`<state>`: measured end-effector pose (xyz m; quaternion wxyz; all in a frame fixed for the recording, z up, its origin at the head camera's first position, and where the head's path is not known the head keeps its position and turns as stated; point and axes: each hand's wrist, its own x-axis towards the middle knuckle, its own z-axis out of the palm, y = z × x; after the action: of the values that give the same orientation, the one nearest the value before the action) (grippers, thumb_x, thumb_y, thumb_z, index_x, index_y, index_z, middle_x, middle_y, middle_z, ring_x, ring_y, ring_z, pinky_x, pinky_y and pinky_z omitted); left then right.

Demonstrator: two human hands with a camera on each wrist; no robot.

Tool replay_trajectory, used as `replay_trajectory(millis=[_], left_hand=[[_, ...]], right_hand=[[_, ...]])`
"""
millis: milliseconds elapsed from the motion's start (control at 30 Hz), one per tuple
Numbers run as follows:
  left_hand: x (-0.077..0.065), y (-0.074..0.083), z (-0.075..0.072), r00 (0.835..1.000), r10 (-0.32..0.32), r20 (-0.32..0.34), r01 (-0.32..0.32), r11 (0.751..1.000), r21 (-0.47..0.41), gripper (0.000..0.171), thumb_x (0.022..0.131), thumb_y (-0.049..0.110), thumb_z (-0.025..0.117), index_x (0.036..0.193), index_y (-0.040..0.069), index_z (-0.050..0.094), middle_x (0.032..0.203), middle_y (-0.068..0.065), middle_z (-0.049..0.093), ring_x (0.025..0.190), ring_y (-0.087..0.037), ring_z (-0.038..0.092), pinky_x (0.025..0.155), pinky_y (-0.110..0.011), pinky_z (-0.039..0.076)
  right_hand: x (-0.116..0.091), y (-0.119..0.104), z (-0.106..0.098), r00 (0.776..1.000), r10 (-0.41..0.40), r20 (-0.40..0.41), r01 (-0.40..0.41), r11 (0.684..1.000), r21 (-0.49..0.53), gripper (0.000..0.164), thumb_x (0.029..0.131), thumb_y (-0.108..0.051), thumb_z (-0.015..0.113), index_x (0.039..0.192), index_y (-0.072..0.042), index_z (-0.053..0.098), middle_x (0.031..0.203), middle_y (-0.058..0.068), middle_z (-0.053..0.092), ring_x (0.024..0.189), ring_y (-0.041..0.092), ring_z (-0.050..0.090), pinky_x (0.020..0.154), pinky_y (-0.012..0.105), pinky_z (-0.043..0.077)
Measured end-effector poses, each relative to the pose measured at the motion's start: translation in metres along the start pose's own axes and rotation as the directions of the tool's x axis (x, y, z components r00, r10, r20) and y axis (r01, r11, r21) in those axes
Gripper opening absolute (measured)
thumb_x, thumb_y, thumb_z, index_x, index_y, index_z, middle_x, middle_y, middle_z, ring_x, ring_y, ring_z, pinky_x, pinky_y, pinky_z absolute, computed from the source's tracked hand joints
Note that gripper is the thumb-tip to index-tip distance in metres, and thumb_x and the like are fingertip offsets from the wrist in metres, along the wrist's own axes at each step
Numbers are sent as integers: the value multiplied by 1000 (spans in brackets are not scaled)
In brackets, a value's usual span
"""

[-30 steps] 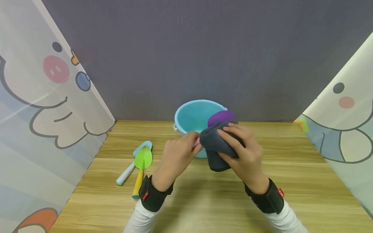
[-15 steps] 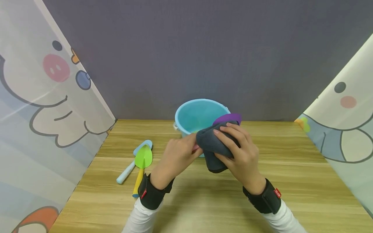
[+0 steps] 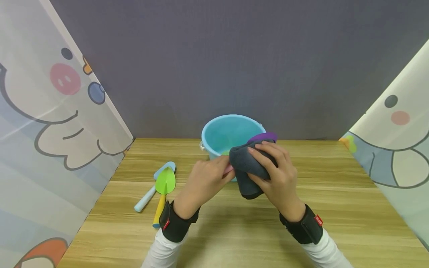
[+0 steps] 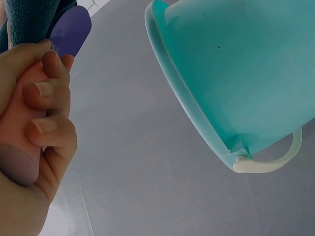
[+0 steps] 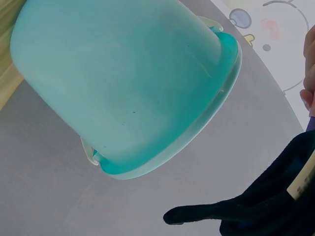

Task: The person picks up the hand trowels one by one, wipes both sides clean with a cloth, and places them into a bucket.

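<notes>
In the head view my left hand (image 3: 207,180) grips the pink handle (image 3: 228,169) of a toy shovel. The left wrist view shows its fingers curled round that handle, with the purple blade (image 4: 72,32) beyond. My right hand (image 3: 279,176) holds a dark grey cloth (image 3: 248,162) against the shovel. Only an edge of the purple blade (image 3: 263,137) shows above the cloth; the rest is covered. Behind the hands stands a light blue bucket (image 3: 214,134), partly hidden by them, with something green (image 3: 225,153) inside.
Left of the hands, a green toy shovel (image 3: 165,181) with a yellow handle lies across a light blue toy tool (image 3: 146,198) on the wooden table (image 3: 241,238). A grey panel (image 3: 234,63) rises behind the bucket. Printed panels flank the table.
The purple blade has tilted lower and slightly right, so less of it shows above the cloth. Both hands keep their holds, shifting only a little. The bucket and the tools at left stay put.
</notes>
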<state>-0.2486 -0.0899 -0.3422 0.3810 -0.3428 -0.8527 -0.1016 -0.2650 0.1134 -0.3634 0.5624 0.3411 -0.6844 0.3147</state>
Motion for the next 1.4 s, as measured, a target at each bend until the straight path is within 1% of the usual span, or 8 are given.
replay_trajectory(millis=[133,267,367,467,567,833,1067,1400], left_hand=[[0,1,0,1000,17,-16,-18,1000,-3,19,88,18,77,87,11,59,63,7,46,51,-6,39,46,-20,31],[0,2,-1,999,28,-17,-28,999,-17,19,89,18,76,86,12,58,62,6,47,50,-6,41,46,-21,31],[0,3,-1,999,34,-18,-35,999,-19,17,91,20,76,90,11,62,67,6,56,51,-7,48,46,-23,38],[-1,4,0,999,40,-23,-40,999,-14,19,91,25,77,97,11,65,76,6,66,55,-7,58,48,-24,45],[-1,4,1,998,45,-32,-45,999,-12,24,89,29,80,100,12,68,81,6,70,57,-7,63,49,-25,47],[0,4,0,997,61,-45,-61,998,-12,27,89,33,80,100,11,68,76,6,65,55,-5,59,47,-24,45],[0,5,-1,997,60,-49,-61,998,-21,27,89,32,80,101,11,68,77,6,67,55,-5,59,47,-24,45],[1,5,-1,996,69,-57,-71,997,-37,26,88,31,81,100,12,68,79,6,69,55,-5,59,48,-23,45]], right_hand=[[0,0,0,1000,8,-15,-8,1000,2,39,96,-40,70,115,-6,75,114,20,69,110,41,63,113,26,43],[0,1,0,999,17,-32,-17,1000,3,39,96,-40,71,113,-5,75,113,20,69,109,41,63,113,26,43],[1,3,-1,998,30,-50,-29,1000,12,40,94,-40,72,111,-4,75,112,21,68,106,41,63,112,25,44],[1,6,-2,996,57,-63,-56,998,23,42,93,-42,73,110,-3,75,112,22,67,104,41,62,111,23,44],[1,9,-3,993,90,-70,-89,996,24,44,93,-43,73,109,-3,75,112,22,66,104,41,62,109,22,44],[1,14,-5,987,134,-94,-135,991,-3,46,93,-45,73,111,-3,74,111,22,66,103,41,62,106,22,44],[1,16,-7,979,161,-125,-161,987,10,47,92,-45,74,110,-2,74,110,23,65,102,41,61,105,22,45],[3,20,-10,971,189,-148,-191,982,1,50,91,-48,74,109,-2,73,109,24,65,103,41,61,104,23,44]])
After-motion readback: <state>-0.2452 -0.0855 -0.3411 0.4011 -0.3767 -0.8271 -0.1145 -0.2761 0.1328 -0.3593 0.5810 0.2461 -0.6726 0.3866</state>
